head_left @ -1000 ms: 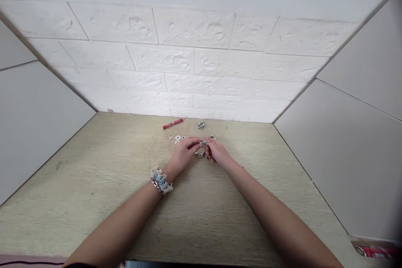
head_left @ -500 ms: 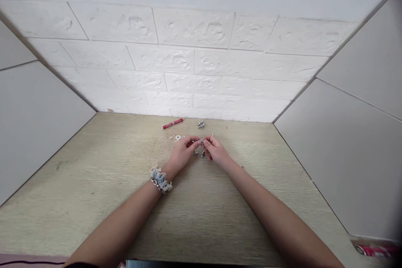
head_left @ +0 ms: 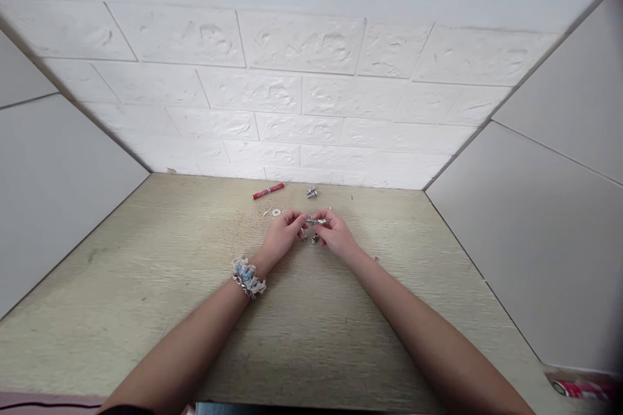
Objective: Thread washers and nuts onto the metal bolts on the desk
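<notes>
Both hands meet over the middle of the far half of the wooden tabletop (head_left: 146,272), bent over one small silver metal bolt (head_left: 314,221). It lies crosswise between the fingertips, roughly level, raised in front of the loose hardware. The left hand (head_left: 282,233) pinches its left end, thumb and fingers drawn nearly together on the metal. The right hand (head_left: 338,238) has the other end, fingers on the far side and thumb on the near side, parted by little more than the bolt's thickness, so a bright bit shows between them. From where I stand, the exact spot each fingertip presses is too small to make out. Just below the pinch, on the near side, a metal fastener (head_left: 314,239) sits close by the right fingers, and a second small metal piece (head_left: 304,238) lies beside the left fingertips. Farther off, beyond the hands, is a cluster of bolts (head_left: 312,192); to its left a slim red tube (head_left: 268,191) with a silvery middle lies slanted. Nearer than that tube, left of the left fingers, rests a flat round washer (head_left: 276,213). A pale blue and white scrunchie (head_left: 249,275) and a chain bracelet (head_left: 242,285) circle the left wrist.
</notes>
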`<state>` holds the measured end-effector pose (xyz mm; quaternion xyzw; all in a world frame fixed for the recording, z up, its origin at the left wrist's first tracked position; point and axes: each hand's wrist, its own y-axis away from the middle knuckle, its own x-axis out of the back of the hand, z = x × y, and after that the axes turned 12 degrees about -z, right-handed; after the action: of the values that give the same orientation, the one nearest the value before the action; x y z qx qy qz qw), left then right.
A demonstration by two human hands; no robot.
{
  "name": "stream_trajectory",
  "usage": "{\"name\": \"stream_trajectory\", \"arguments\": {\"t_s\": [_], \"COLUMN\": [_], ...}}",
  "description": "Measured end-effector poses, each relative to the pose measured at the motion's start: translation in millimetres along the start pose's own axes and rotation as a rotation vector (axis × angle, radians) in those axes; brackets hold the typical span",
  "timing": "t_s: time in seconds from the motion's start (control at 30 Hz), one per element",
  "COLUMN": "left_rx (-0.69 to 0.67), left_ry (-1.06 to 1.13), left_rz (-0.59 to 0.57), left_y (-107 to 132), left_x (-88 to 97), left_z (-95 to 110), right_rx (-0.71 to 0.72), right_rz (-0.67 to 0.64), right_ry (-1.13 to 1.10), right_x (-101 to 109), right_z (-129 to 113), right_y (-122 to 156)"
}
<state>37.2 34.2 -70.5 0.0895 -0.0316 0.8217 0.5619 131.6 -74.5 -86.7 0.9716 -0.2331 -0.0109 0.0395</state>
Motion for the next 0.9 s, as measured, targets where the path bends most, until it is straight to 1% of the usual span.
{"name": "stream_trajectory", "arguments": {"t_s": [0.1, 0.23, 0.33, 0.43, 0.5, 0.57, 0.67, 0.9], "left_rx": [0.006, -0.023, -0.068, -0.098, -0.110, -0.122, -0.131, -0.109], "left_ry": [0.068, 0.161, 0.183, 0.180, 0.166, 0.140, 0.098, 0.043], "left_rz": [-0.011, -0.018, -0.020, -0.041, -0.057, -0.069, -0.081, -0.053], "left_y": [-0.3, -1.4, -1.0, 0.6, 1.4, 1.2, -0.3, -1.5], "left_x": [0.2, 0.5, -0.5, -2.5, -3.5, -4.0, -4.1, -2.1], "left_z": [0.5, 0.8, 1.7, 2.1, 1.3, -0.4, -3.5, -3.3], "right_rx": [-0.015, 0.025, -0.019, -0.105, -0.140, -0.161, -0.166, -0.113], "right_rz": [0.018, 0.065, 0.104, 0.065, 0.028, 0.027, 0.014, -0.047], "right_ry": [-0.024, -0.117, -0.209, -0.215, -0.159, -0.092, -0.043, -0.101], "right_x": [0.6, 1.4, 2.1, 3.0, 3.2, 3.1, 3.1, 4.1], "right_z": [0.5, 0.6, 1.8, 2.2, 1.3, -0.2, -1.1, 1.9], "right_y": [0.6, -1.0, -4.6, -7.2, -7.3, -6.5, -5.7, -8.0]}}
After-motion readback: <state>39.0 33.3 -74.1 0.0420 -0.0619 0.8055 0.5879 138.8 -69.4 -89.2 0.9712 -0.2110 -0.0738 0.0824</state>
